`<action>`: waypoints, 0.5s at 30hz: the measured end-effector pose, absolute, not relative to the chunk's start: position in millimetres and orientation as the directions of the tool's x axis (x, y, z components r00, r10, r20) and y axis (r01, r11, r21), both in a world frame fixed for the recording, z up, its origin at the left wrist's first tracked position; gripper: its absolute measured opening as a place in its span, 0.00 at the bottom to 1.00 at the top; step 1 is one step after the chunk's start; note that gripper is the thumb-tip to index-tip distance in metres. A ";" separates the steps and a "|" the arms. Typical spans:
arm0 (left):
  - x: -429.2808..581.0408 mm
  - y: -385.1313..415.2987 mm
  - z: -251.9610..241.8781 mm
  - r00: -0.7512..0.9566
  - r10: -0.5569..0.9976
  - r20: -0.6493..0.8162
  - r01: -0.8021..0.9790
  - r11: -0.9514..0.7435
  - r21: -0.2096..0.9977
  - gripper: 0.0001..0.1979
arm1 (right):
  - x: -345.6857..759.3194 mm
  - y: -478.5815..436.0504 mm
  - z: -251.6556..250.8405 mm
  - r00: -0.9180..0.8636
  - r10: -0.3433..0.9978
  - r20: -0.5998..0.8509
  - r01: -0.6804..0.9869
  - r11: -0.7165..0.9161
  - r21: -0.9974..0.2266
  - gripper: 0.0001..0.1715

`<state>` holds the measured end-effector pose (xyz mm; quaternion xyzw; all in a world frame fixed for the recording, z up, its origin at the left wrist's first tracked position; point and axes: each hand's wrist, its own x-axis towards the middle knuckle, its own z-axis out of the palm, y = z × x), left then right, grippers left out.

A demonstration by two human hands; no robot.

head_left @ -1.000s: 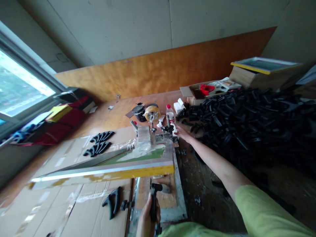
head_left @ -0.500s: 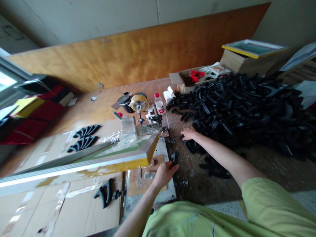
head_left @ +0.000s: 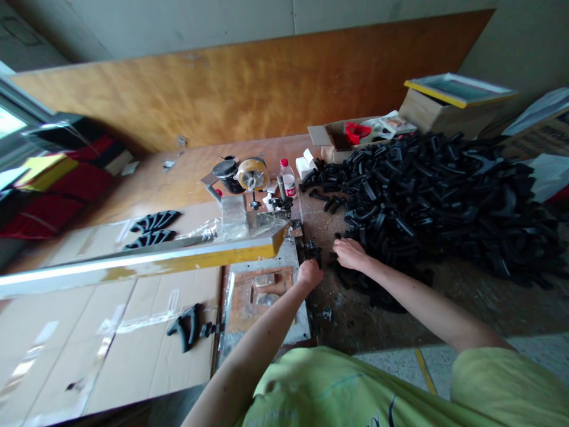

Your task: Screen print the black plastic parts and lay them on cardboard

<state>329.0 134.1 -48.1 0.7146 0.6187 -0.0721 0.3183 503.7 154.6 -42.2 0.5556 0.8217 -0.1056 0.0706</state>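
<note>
2 hands at the pile (head_left: 444,190): left hand (head_left: 310,274) clasps a black part (head_left: 312,249), right hand (head_left: 351,254) rests on more, grip unclear, needing 1 clean pinch.

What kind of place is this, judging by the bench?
Probably a small screen-printing workshop: a yellow-edged screen frame is hinged up over a metal base, and a large heap of black plastic parts lies beside it.
</note>
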 end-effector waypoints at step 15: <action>187.4 12.0 -11.0 0.105 0.951 -0.291 0.341 0.241 0.909 0.19 | 415.1 87.6 -10.1 -0.186 0.969 -0.163 0.043 -0.158 -0.987 0.23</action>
